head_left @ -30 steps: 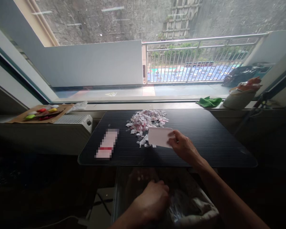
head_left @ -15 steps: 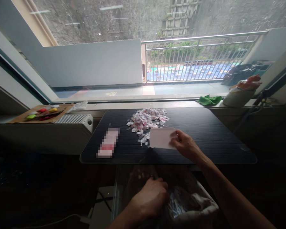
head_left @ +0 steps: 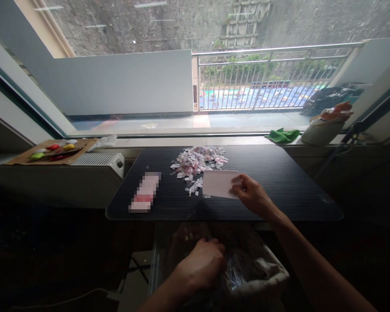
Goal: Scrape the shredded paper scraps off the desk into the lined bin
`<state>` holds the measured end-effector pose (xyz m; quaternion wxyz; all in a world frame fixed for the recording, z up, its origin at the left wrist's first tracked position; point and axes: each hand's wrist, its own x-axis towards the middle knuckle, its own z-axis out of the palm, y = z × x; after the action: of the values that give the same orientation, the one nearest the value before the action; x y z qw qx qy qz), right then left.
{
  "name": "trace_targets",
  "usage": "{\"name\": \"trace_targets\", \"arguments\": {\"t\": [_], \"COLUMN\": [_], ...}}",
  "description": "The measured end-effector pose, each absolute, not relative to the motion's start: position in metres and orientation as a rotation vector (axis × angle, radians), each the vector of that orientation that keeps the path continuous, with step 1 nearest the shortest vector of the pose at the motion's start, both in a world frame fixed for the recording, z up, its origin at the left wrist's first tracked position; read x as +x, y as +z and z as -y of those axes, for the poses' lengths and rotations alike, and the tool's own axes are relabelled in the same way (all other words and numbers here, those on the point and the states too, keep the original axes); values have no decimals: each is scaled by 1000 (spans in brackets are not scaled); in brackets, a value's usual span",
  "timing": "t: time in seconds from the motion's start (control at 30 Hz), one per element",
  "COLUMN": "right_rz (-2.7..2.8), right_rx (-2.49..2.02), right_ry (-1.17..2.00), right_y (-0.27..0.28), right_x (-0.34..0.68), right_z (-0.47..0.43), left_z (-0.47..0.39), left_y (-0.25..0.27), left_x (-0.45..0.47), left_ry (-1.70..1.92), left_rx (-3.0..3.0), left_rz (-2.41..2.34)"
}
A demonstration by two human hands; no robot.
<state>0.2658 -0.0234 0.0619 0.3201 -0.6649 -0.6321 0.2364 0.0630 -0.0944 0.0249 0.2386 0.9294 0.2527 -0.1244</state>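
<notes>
My right hand (head_left: pixel 251 192) pinches the right end of a flat, pale pinkish card (head_left: pixel 219 183) with rounded corners and a small hole near one corner. The card is held at the near right side of a heap of small paper scraps (head_left: pixel 198 160), close to some stray bits. Below the table's front edge, my left hand (head_left: pixel 206 260) is closed at an open, lined bin (head_left: pixel 269 279) with crumpled, shiny material inside. Its fingertips are turned away, so whatever they grip is hidden.
The dark table (head_left: pixel 279 182) has rounded corners and carries a blurred pink slip (head_left: pixel 145 192) on its left. Behind it, the sill holds a green cloth (head_left: pixel 282 135) and a pale pot (head_left: pixel 323 130). A radiator (head_left: pixel 99 160) with cardboard (head_left: pixel 22 158) on top stands left.
The whole view has shifted slightly, moving the table and both hands a little up and left in the picture. Both hands keep their grips, and the scrap heap looks the same.
</notes>
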Motion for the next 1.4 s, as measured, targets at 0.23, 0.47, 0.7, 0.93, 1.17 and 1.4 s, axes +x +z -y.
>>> {"name": "trace_targets", "arguments": {"t": [0.23,0.47,0.7,0.93,1.17,1.4], "right_rz": [1676,1582,1514,1485,1455,1549], "right_rx": [-1783,-1721,-1657,-1582,-1568,-1454], "right_ry": [642,648,766,950,846,1045], "right_y": [56,48,51,41,38,36], "right_x": [280,293,298,310,298,304], "right_z": [25,24,28,32,25,28], "left_z": [95,95,96,97,96,96], "left_y": [29,34,34,30,32,31], "left_x": [57,55,50,49,49,48], "left_ry": [-347,-368,-368,-334,-335,-334], "left_rx": [2512,2450,2421,2404,2421,2409], "left_rz": [-730,-784,-832,-843,-835,-829]}}
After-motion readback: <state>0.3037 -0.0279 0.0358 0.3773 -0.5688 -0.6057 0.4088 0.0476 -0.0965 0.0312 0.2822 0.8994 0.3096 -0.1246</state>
